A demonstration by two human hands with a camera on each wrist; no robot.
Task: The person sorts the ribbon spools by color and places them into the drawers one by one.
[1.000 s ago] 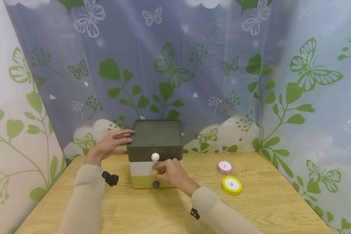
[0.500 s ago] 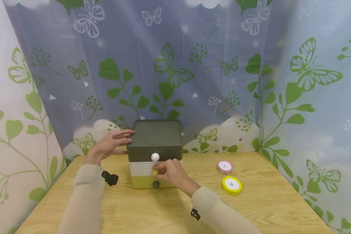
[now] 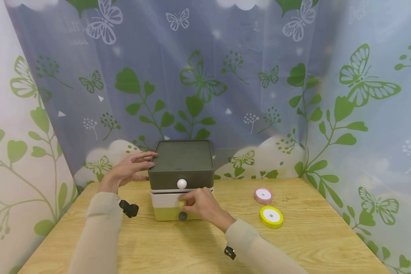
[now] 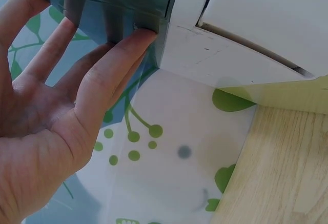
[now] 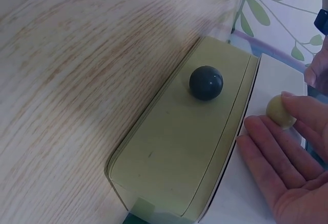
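Note:
A small drawer box stands on the table, its three tiers stacked: a dark green top (image 3: 185, 156), a white middle drawer (image 3: 164, 200) and a yellow bottom drawer (image 5: 174, 152). Thumb and fingers of my right hand (image 3: 203, 205) pinch the round yellow knob (image 5: 279, 112) of the white drawer. That drawer juts slightly out from the front, and a narrow gap shows above it. My left hand (image 3: 128, 169) rests its spread fingertips against the left side and upper edge of the dark tier. The white drawer's inside is hidden.
A white knob (image 3: 182, 183) sits on the top tier and a dark knob (image 3: 182, 216) on the bottom drawer. To the right lie a pink ribbon roll (image 3: 263, 195) and a yellow ribbon roll (image 3: 271, 217). A patterned curtain (image 3: 205, 114) hangs behind the table.
The white drawer has come a little way out toward me, with my right hand moving slightly nearer along with its knob. My left hand has stayed in place.

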